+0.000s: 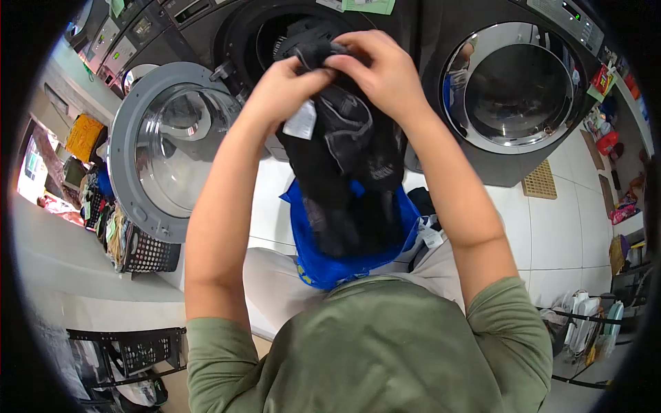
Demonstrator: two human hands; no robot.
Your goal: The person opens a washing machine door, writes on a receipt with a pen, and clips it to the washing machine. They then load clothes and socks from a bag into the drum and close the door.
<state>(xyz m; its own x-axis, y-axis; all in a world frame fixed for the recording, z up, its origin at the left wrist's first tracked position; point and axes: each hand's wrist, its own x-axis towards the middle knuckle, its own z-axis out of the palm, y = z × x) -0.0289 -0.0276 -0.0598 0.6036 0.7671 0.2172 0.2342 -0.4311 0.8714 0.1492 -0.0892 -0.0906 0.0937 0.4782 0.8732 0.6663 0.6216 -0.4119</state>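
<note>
My left hand and my right hand are closed on the upper edge of a black garment, pinching bunched fabric between thumbs and fingers. The garment looks like trousers, but its exact kind is unclear. A white label hangs from it just below my left hand. Its lower part drops into a blue bag standing on the floor between my knees. Directly behind my hands is the open drum of a front-loading washer, with dark cloth at its mouth.
The washer's round glass door stands swung out to the left. A second machine on the right has its door closed. Laundry baskets with clothes are at far left. A beige mat lies on the white tiles. Dark cloth lies beside the bag.
</note>
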